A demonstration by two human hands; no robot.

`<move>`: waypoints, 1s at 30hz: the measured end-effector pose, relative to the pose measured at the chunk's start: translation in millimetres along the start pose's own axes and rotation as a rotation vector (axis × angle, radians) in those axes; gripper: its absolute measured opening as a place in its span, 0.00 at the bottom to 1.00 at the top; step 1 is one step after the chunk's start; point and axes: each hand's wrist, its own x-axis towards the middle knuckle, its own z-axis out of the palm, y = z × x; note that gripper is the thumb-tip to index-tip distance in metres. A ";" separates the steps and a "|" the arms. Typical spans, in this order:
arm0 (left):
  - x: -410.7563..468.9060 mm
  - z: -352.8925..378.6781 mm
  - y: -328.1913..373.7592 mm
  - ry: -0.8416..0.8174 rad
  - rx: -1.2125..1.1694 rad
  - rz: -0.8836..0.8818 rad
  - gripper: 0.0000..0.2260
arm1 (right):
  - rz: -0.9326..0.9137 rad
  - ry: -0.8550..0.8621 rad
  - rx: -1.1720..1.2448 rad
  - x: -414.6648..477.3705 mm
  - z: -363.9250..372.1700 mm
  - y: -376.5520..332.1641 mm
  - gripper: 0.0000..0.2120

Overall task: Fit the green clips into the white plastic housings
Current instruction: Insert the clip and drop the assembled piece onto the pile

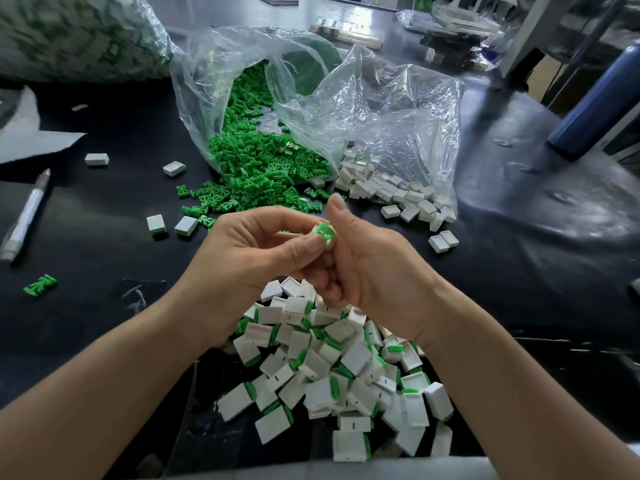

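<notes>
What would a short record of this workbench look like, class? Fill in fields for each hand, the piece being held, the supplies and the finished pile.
left hand: pinches the held housing
right hand: grips the same housing, fingers curled
held housing: white, with a green clip at its open end
loose green clips: spilling from a clear bag onto the table
empty housings: at the mouth of a second bag
finished pile: under the hands
pen: far left
</notes>
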 end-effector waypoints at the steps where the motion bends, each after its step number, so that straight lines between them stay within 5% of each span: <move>1: 0.1 -0.4 0.3 0.002 -0.006 -0.006 0.13 | -0.005 0.001 -0.006 -0.3 -0.4 -0.5 0.23; 8: -0.4 -1.8 2.7 -0.001 -0.007 -0.036 0.07 | -0.047 0.056 -0.154 0.0 -1.8 0.5 0.24; 30: -0.6 4.5 1.7 0.097 -0.031 -0.023 0.11 | -0.130 0.268 -0.472 6.0 6.6 9.7 0.21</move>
